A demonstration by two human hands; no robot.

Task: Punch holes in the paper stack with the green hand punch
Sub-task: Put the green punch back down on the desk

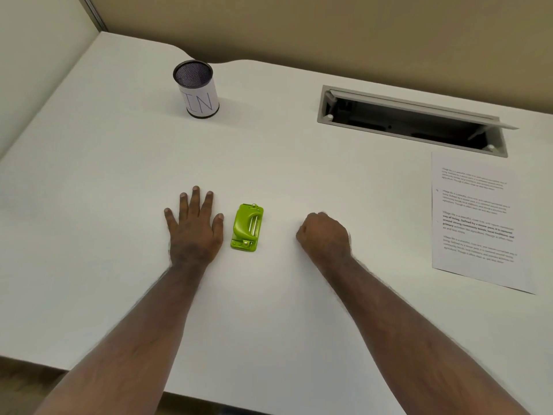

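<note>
Since neither hand holds anything yet, the step in hand looks like the very first one: bringing the paper stack [475, 220] and the green hand punch [247, 228] together. To do it well, I would judge it best to fetch the paper first, square its edges so the sheets lie flush, and then slide one edge fully into the punch's slot before pressing the lever (a half-seated stack would likely give holes too close to the edge or out of line). Pressing straight down with the punch flat on the worktop [269, 163] should keep it from tipping.

The punch sits on the worktop between the two hands, just beside the left hand [194, 229] and touching neither. That hand lies flat, palm down, its fingers [196, 199] spread apart, the thumb nearest the punch. The right hand [324, 235] rests further off on the other side, curled into a loose fist with its fingers tucked under; it grips nothing that can be seen.

The paper lies well apart from both hands, far out to the right near the worktop's edge, printed side up, below an open cable hatch [413, 121]. The right hand is the nearer one to reach it. A mesh pen cup [197, 89] stands well behind the left hand, out of the way.
</note>
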